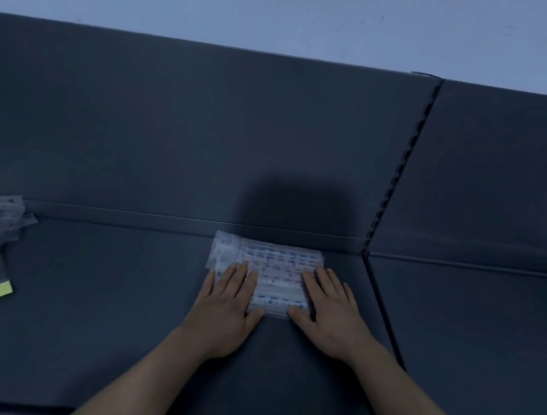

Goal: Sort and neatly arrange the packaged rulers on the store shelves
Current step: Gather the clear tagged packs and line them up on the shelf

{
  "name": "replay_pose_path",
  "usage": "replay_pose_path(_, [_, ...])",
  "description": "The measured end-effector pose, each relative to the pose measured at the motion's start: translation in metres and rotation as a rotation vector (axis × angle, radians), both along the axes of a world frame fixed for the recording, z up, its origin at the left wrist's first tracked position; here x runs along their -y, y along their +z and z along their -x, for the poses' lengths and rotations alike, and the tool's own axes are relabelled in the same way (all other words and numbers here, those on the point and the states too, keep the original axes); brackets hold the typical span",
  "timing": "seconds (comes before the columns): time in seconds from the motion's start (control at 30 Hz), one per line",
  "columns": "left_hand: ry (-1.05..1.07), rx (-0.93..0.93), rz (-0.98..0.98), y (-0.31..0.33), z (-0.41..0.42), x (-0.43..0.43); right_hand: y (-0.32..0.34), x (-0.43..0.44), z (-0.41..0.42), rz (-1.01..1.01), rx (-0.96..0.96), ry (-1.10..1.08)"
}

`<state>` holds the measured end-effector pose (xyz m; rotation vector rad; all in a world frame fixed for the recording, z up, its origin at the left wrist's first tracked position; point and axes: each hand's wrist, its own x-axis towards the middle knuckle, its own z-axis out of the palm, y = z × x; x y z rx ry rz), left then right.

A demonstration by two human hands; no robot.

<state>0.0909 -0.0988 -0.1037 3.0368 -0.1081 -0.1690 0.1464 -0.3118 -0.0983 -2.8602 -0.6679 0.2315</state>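
Pressing the ruler packs [272, 276] flat, both hands [225, 308] [331, 314] open, apart; square edges against the shelf [117, 291] back.

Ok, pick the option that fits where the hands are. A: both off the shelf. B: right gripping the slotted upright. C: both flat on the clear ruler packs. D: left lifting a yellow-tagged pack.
C: the left hand and right hand lie palm down on the stack of clear ruler packs, open and lifting nothing.
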Motion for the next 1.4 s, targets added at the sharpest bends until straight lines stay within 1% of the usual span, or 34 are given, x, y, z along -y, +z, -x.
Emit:
replay_pose_path(0.17, [0.006, -0.049, 0.067, 0.005, 0.014, 0.000, -0.003, 0.005, 0.013, -0.040, 0.018, -0.002])
replay_pose_path(0.27, [0.017, -0.058, 0.093, 0.010, 0.023, 0.000, 0.001, 0.008, 0.020, -0.065, -0.003, 0.006])
replay_pose_path(0.4, [0.129, 0.062, 0.177, 0.020, 0.013, -0.012, 0.010, 0.011, 0.020, -0.243, -0.033, -0.093])
replay_pose_path(0.5, [0.195, 0.057, 0.230, 0.022, -0.011, -0.025, 0.010, 0.011, 0.006, -0.285, -0.065, -0.159])
replay_pose_path(0.57, [0.201, 0.027, 0.241, 0.018, -0.019, -0.028, 0.011, 0.006, -0.001, -0.351, -0.087, -0.164])
replay_pose_path(0.63, [0.196, 0.028, 0.251, 0.010, -0.020, -0.027, 0.009, 0.001, 0.000, -0.452, -0.061, -0.136])
replay_pose_path(0.7, [0.182, 0.073, 0.255, 0.003, -0.014, -0.024, 0.006, -0.001, 0.005, -0.476, -0.027, -0.120])
replay_pose_path(0.83, [0.156, 0.125, 0.283, 0.000, -0.006, -0.021, 0.004, 0.003, 0.008, -0.542, -0.061, -0.165])
replay_pose_path(1.0, [0.211, 0.187, 0.316, 0.000, -0.002, -0.022, -0.001, 0.003, 0.011, -0.498, -0.035, -0.232])
replay_pose_path(1.13, [0.201, 0.166, 0.303, -0.002, 0.001, -0.018, -0.002, 0.001, 0.011, -0.402, -0.026, -0.153])
replay_pose_path(1.2, [0.264, 0.195, 0.315, 0.001, -0.004, -0.020, -0.001, 0.000, 0.011, -0.407, -0.021, -0.165])
replay_pose_path(1.23, [0.306, 0.188, 0.310, 0.004, -0.009, -0.022, 0.001, 0.000, 0.009, -0.426, -0.020, -0.178])
replay_pose_path(1.3, [0.358, 0.116, 0.291, 0.012, -0.020, -0.025, 0.006, 0.000, 0.004, -0.455, -0.045, -0.196])
replay_pose_path(1.4, [0.356, 0.026, 0.333, 0.017, -0.033, -0.024, 0.015, -0.004, -0.008, -0.480, -0.092, -0.207])
